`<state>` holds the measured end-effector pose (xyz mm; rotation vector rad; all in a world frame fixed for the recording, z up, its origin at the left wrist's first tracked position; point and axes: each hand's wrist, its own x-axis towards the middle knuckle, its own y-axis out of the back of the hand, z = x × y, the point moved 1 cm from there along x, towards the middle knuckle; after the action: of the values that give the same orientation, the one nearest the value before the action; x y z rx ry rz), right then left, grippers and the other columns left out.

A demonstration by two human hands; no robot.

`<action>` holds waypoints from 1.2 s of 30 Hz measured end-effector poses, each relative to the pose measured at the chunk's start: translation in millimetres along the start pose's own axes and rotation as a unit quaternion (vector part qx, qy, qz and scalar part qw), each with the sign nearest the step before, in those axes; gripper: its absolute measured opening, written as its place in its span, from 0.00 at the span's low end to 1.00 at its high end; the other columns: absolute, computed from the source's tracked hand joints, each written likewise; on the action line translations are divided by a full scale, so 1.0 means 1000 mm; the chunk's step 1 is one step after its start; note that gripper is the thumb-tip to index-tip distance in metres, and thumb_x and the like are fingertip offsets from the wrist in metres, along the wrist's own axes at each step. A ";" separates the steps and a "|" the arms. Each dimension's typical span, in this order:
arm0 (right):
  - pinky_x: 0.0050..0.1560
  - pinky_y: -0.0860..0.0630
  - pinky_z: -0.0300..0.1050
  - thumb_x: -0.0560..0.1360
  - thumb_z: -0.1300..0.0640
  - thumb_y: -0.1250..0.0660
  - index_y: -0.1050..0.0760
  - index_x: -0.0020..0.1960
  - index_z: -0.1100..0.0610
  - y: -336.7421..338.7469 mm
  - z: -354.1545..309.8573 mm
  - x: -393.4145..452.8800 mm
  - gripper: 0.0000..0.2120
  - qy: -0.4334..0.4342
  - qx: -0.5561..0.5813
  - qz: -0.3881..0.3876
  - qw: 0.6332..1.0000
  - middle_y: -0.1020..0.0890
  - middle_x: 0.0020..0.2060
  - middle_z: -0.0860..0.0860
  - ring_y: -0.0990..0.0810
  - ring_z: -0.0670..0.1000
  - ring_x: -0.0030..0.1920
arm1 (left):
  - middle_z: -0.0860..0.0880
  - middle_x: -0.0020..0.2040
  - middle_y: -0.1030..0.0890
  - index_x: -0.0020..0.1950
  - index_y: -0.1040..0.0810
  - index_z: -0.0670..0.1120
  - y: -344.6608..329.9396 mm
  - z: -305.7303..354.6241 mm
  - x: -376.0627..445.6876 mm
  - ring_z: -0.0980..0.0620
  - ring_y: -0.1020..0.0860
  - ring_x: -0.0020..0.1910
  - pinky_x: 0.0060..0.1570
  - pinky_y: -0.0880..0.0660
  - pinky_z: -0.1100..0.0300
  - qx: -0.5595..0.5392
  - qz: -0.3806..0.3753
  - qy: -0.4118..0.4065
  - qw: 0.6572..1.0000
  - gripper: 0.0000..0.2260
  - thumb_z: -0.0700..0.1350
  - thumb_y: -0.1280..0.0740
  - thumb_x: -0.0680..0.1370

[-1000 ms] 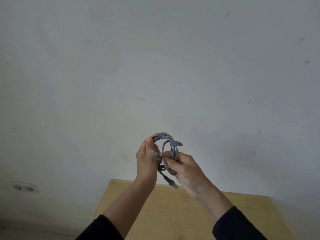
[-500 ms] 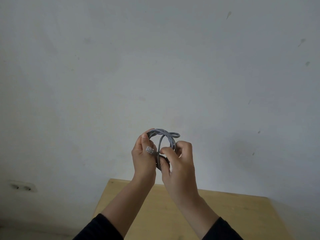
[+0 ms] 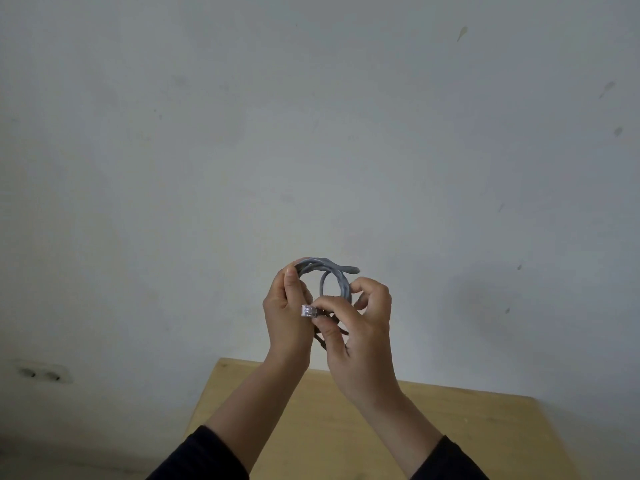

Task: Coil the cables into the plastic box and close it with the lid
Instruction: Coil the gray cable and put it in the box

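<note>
A grey network cable (image 3: 334,275) is wound into a small coil and held up in the air in front of the wall. My left hand (image 3: 287,317) grips the left side of the coil. My right hand (image 3: 360,327) holds its lower right part, with thumb and forefinger pinching the cable just behind a clear plug (image 3: 308,311). Dark strands of the cable show between my palms. The plastic box and its lid are out of view.
The far end of a light wooden table (image 3: 467,427) lies below my forearms. A grey wall (image 3: 311,133) fills the view behind. A double wall socket (image 3: 43,374) sits low at the left.
Both hands rose a little with the coil. My right hand turned over the coil's lower part; the plug that hung below is now out of sight. A clear plug now sits at my right fingertips.
</note>
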<state>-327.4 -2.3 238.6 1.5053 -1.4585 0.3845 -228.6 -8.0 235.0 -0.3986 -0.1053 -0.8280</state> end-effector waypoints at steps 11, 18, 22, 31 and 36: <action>0.28 0.34 0.29 0.77 0.56 0.38 0.22 0.43 0.54 0.021 0.007 0.010 0.08 -0.272 0.113 -0.151 0.944 0.17 0.35 0.46 0.27 0.37 0.27 | 0.58 0.24 0.33 0.46 0.21 0.52 0.013 0.000 0.014 0.59 0.36 0.24 0.25 0.36 0.63 0.047 0.021 -0.056 0.997 0.15 0.46 0.47 0.82; 0.30 0.31 0.34 0.72 0.54 0.33 0.23 0.37 0.54 0.017 0.012 0.015 0.07 -0.352 0.071 -0.146 0.922 0.16 0.34 0.47 0.20 0.45 0.36 | 0.57 0.26 0.31 0.47 0.22 0.55 0.005 0.004 -0.004 0.53 0.35 0.25 0.19 0.35 0.66 0.101 -0.031 -0.122 0.987 0.15 0.44 0.47 0.82; 0.34 0.33 0.25 0.68 0.56 0.28 0.22 0.35 0.59 0.013 0.016 0.017 0.08 -0.320 0.035 -0.038 0.946 0.25 0.43 0.51 0.26 0.41 0.38 | 0.57 0.24 0.33 0.47 0.20 0.53 -0.002 0.001 -0.017 0.55 0.36 0.24 0.21 0.36 0.66 0.071 -0.048 -0.093 0.992 0.16 0.44 0.47 0.82; 0.34 0.29 0.30 0.70 0.53 0.29 0.33 0.48 0.54 0.009 0.023 0.003 0.14 -0.312 0.169 0.027 0.935 0.28 0.35 0.49 0.29 0.41 0.31 | 0.57 0.25 0.39 0.47 0.20 0.47 -0.005 -0.003 -0.008 0.58 0.41 0.24 0.22 0.42 0.67 -0.065 -0.046 0.050 0.996 0.16 0.45 0.47 0.82; 0.37 0.29 0.27 0.75 0.49 0.35 0.26 0.53 0.49 0.006 0.026 0.001 0.08 -0.306 0.131 -0.003 0.943 0.22 0.44 0.49 0.23 0.44 0.39 | 0.57 0.26 0.40 0.48 0.21 0.46 -0.003 -0.008 -0.008 0.58 0.41 0.24 0.22 0.42 0.67 -0.072 -0.050 0.067 0.994 0.16 0.45 0.48 0.83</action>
<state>-342.2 -22.8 229.3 1.9537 -1.9377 0.1041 -236.8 -7.7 226.3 -0.4751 0.0609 -0.9628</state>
